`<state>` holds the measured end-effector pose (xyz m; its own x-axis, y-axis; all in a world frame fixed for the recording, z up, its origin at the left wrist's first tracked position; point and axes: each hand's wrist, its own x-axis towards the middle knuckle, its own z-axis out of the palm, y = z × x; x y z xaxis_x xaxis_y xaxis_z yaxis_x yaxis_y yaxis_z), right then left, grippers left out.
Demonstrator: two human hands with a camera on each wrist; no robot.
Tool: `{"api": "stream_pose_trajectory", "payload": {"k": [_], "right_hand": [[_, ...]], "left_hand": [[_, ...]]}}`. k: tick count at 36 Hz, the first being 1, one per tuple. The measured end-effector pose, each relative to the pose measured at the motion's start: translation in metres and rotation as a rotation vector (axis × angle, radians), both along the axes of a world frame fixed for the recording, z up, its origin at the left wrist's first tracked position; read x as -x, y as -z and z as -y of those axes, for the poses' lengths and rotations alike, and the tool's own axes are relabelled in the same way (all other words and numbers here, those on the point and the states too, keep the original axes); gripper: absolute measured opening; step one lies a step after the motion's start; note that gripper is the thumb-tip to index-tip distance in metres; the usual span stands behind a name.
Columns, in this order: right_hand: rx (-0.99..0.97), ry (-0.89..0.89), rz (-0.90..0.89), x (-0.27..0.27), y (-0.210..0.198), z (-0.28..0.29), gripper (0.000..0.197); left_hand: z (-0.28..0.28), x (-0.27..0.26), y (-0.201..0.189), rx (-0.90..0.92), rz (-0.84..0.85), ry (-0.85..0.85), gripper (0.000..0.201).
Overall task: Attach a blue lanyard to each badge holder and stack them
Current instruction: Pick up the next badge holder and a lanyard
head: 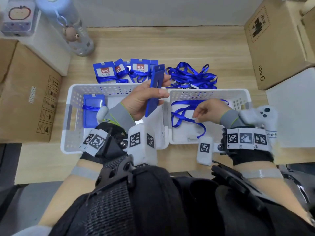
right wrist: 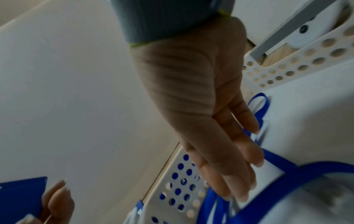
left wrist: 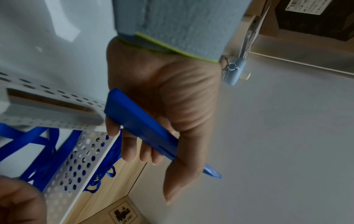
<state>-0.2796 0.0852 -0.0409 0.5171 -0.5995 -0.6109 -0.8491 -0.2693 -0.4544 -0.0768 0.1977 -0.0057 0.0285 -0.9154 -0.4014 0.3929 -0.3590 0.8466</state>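
Pinched edge-on in the left hand (head: 143, 97) is a bare badge holder (head: 154, 90). Just beside it, the right hand (head: 210, 110), fingers loose and empty, reaches down to a lanyard (head: 185, 116) in the basket (head: 245, 97). I think the next move needs its clip end found.

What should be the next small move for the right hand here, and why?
Probably the right hand should pinch the blue lanyard lying in the right basket just below it. Its fingers are straight and hold nothing, while the left hand already grips a badge holder with no lanyard attached.
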Motion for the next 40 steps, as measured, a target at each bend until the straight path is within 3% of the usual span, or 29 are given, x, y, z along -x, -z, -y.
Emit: {"api": "stream_pose_trajectory", "payload": {"k": [11, 19, 28, 32, 35, 37, 40], "right_hand": [[-0.071, -0.095, -0.134, 0.007, 0.025, -0.027, 0.021], [0.019, -0.178, -0.274, 0.001, 0.035, -0.033, 0.014], [0.086, -0.191, -0.313, -0.002, 0.037, -0.039, 0.008], [0.1, -0.132, -0.278, -0.005, 0.031, -0.035, 0.003], [0.151, -0.126, -0.253, -0.009, 0.025, -0.032, 0.011], [0.153, -0.018, -0.128, -0.013, 0.02, -0.03, 0.013], [0.009, 0.25, 0.206, -0.021, 0.006, -0.029, 0.023]], "left_hand": [[-0.018, 0.012, 0.01, -0.044, -0.011, 0.034, 0.061], [-0.026, 0.007, 0.011, -0.044, 0.01, 0.04, 0.06], [-0.031, 0.004, 0.011, -0.052, 0.012, 0.032, 0.061], [-0.031, 0.003, 0.01, -0.062, 0.021, 0.023, 0.06], [-0.031, 0.001, 0.01, -0.07, 0.049, 0.034, 0.059], [-0.03, 0.0, 0.011, -0.081, 0.095, 0.044, 0.053], [-0.03, -0.002, 0.012, -0.098, 0.176, 0.052, 0.048]]}}
